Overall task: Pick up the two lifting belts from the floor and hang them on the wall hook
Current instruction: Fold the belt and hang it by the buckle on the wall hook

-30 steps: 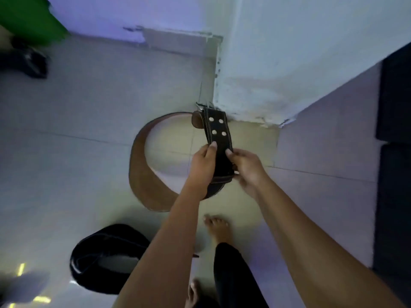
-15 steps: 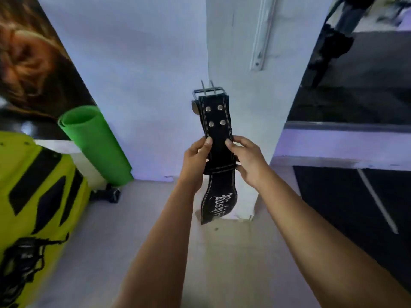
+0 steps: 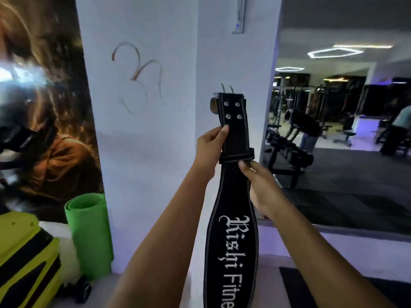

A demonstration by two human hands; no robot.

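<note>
A black lifting belt [image 3: 233, 230] with white stitching and white lettering hangs upright in front of a white pillar [image 3: 233, 52]. Its metal buckle prongs [image 3: 226, 88] point up at the top. My left hand [image 3: 211, 145] pinches the narrow strap just below the rivets. My right hand [image 3: 260, 185] grips the belt's right edge at the keeper loop. No hook shows clearly; a thin metal bracket [image 3: 239, 16] is fixed high on the pillar. The second belt is out of view.
A rolled green mat [image 3: 89, 234] leans against the white wall at lower left, beside a yellow and black object [image 3: 24, 258]. A large poster [image 3: 42, 107] covers the left wall. Right of the pillar, a mirror [image 3: 342, 130] shows gym benches and dumbbell racks.
The view swung up from the floor to the pillar. Both hands raised the black belt from low over the floor to chest height, and it now hangs straight down.
</note>
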